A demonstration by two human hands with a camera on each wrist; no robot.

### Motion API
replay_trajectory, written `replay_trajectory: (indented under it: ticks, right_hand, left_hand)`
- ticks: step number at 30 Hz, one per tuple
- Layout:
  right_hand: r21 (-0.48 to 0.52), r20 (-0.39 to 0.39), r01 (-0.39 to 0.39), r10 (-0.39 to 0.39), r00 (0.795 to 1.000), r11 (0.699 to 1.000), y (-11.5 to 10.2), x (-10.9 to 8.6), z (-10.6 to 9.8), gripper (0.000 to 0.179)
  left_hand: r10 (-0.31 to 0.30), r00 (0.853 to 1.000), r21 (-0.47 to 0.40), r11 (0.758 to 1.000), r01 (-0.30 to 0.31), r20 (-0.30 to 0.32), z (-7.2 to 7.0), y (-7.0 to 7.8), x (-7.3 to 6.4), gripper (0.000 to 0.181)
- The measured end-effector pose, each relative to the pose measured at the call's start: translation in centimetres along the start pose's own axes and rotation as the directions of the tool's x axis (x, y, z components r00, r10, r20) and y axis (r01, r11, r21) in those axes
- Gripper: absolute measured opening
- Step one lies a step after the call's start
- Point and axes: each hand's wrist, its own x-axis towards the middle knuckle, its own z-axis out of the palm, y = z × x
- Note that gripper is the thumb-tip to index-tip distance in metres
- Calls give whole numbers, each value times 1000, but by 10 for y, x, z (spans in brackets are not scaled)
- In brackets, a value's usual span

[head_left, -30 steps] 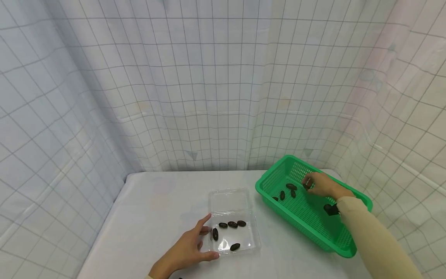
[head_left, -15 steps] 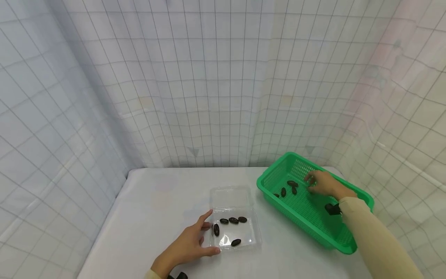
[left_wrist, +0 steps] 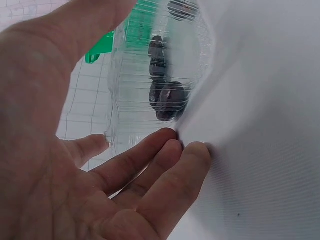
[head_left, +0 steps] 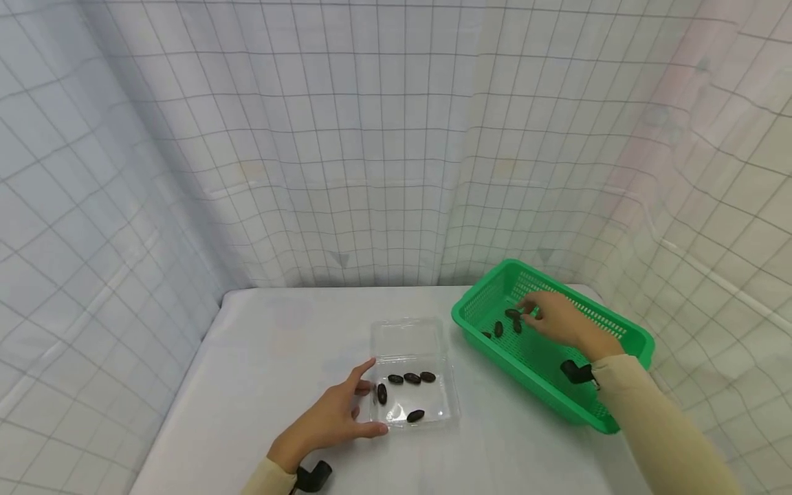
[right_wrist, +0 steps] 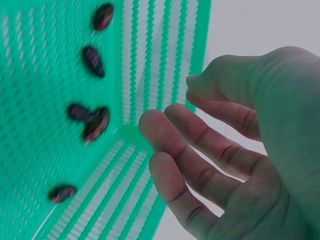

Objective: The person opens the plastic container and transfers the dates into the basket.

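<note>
A clear plastic clamshell box (head_left: pixel 433 405) lies with its lid folded back, holding several dark brown oval dates (head_left: pixel 412 378). Spread along the box's left side is my left hand (head_left: pixel 334 416); its thumb is at the front left corner and its fingertips are at the left wall. Inside a green plastic basket (head_left: pixel 538 381), my right hand (head_left: pixel 551 316) hovers with loosely bent fingers, holding nothing. Beneath and left of its fingertips, several more dates (right_wrist: pixel 93 61) lie on the basket's floor. The hand partly hides those dates in the head view.
A white cloth-covered table (head_left: pixel 297 330) carries the box and basket, the basket standing angled at the right. White gridded curtains (head_left: pixel 346 172) enclose the back and both sides. A black wrist camera (head_left: pixel 314 476) sits at the left cuff.
My right hand has shifted left inside the basket, nearer to the clustered dates. The left hand stays at the box. The head view has tilted slightly.
</note>
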Motion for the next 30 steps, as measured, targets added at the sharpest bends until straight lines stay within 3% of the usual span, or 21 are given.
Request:
replay_trajectory:
  ticks: [7,13,22,30]
  right_hand:
    - [5,-8,73,-73,997,997,-44,-1,10,19]
    - [-5,14,175,-175,985,985,-73,2,24,18]
    - [58,112,311,-316,942,949,-110,10,45,25]
    - [66,239,360,-365,900,931,-138,22,68,26]
  left_hand:
    - [2,1000,-28,1000,-1,28,-4,5,-1,131]
    - [8,999,12,1000,-8,32,-5,6,1,127]
    - [3,999,7,1000,-4,38,-4,5,5,127]
    - [-4,999,16,1000,3,44,-5,4,4,126]
